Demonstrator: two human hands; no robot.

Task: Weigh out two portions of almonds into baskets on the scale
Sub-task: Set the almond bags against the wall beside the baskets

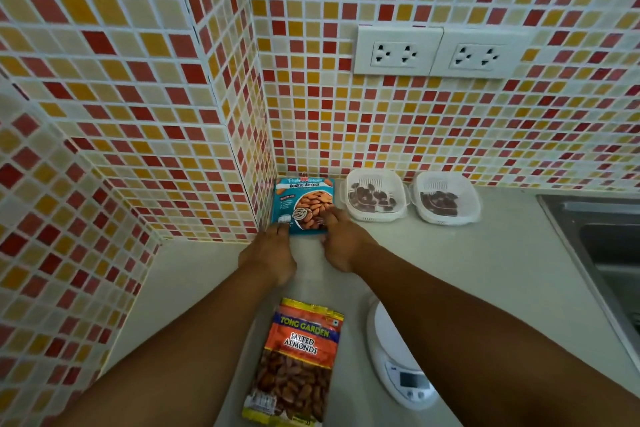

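Both hands on the teal roasted almonds pouch (pixel 304 204) back in the tiled corner: left hand (pixel 272 250) gripping its lower left edge, right hand (pixel 341 241) with fingers laid on its lower right. Two white baskets just right of it, near basket (pixel 375 196) and far basket (pixel 446 199), each holding almonds. Salted almonds bag (pixel 298 364) flat on the worktop (pixel 485 270), scale (pixel 398 367) beside it, bare.

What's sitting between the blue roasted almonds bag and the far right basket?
In the head view, the other white basket, holding almonds, stands between the blue roasted almonds bag and the far right basket, along the tiled wall.
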